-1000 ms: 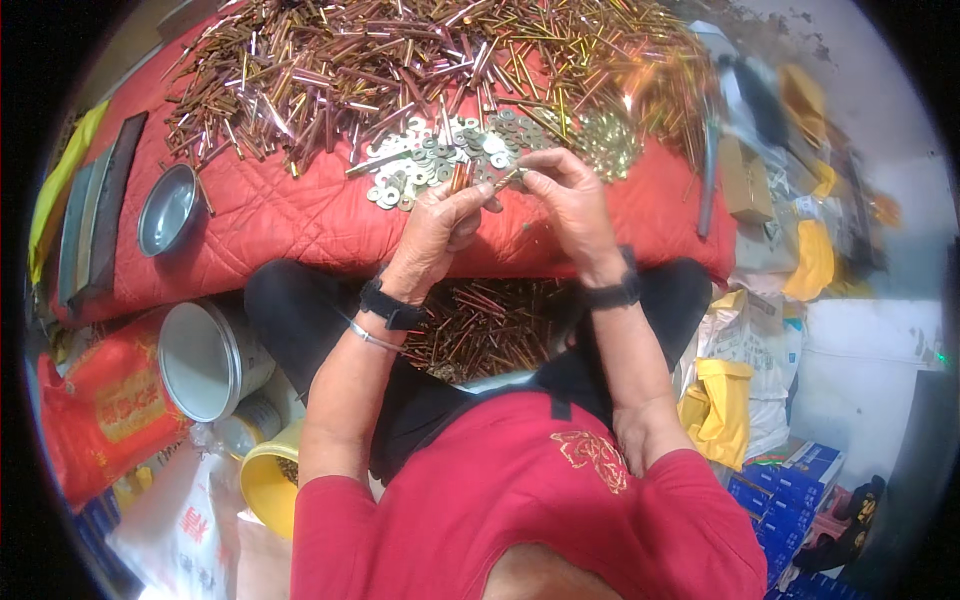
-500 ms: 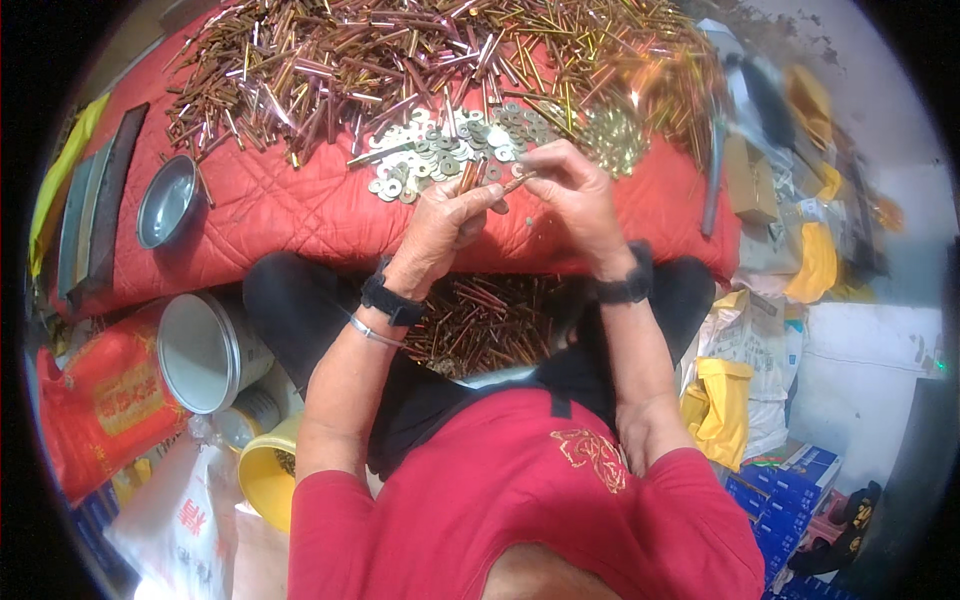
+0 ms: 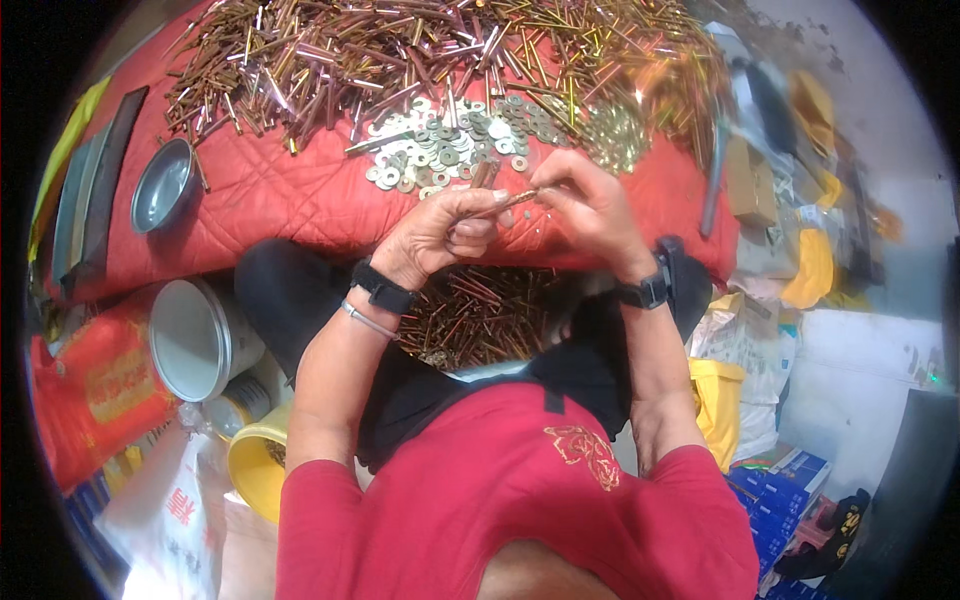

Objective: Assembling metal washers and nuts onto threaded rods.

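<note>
Drawn slightly toward six o'clock, a slim rod (image 3: 521, 198) is gripped by the curled left hand (image 3: 440, 236) and pinched in the right hand's (image 3: 594, 208) fingertips, with washers (image 3: 442, 157) at ten o'clock. Its handling appears unfinished.

Red quilted cloth (image 3: 290, 195) carries metal rods (image 3: 400, 48), washers (image 3: 440, 150), a bowl (image 3: 162, 188).

A crumpled, translucent white plastic bag (image 3: 190, 540) at the lower left bears one large red printed character. Beside it, a glossy red plastic sack (image 3: 85, 405) carries a row of gold-yellow characters, bent and blurred. At the lower right, stacked blue rectangular cardboard boxes (image 3: 772, 500) show small white lettering, and a creased white woven sack (image 3: 728, 330) has faint grey print, both too small to read.
</note>
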### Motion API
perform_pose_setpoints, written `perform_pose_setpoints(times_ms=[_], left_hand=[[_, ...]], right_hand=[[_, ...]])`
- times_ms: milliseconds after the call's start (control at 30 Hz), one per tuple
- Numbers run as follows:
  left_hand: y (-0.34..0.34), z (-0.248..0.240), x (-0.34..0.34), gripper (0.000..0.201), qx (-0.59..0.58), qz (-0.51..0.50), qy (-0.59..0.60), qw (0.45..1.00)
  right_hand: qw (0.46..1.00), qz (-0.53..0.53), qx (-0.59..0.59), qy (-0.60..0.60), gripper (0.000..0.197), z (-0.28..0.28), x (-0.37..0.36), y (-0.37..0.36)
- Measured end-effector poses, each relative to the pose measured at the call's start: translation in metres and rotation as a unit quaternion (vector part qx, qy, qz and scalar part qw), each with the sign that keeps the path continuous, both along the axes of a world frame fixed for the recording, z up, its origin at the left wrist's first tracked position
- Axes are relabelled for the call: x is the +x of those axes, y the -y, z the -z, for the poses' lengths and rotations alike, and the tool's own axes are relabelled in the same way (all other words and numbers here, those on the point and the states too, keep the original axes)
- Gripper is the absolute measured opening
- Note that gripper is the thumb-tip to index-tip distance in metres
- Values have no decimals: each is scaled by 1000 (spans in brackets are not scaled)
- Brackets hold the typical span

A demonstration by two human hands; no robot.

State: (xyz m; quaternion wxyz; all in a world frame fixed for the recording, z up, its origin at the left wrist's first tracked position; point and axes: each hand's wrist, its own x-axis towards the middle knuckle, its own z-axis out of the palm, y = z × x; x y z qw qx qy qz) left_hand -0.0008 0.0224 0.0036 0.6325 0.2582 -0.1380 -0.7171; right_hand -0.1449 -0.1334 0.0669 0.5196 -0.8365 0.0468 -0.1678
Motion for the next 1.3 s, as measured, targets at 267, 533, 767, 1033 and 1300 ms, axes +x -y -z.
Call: perform_pose_setpoints(times_ms=[267, 533, 767, 1033, 1300], left_hand=[[5, -3, -16, 20, -17, -233, 515, 825], [3, -9, -20, 14, -18, -246, 513, 822], [6, 0, -16, 16, -12, -223, 419, 880], [-1, -1, -3, 19, 44, -41, 65, 996], [5, -4, -16, 21, 25, -186, 444, 876]], right_hand=[[995, 28, 14, -96, 7, 5, -1, 7], [970, 90, 197, -107, 11, 7, 4, 1], [989, 58, 112, -83, 6, 19, 1, 7], [996, 64, 59, 8, 4, 16, 2, -1], [992, 63, 4, -105, 19, 31, -4, 13]])
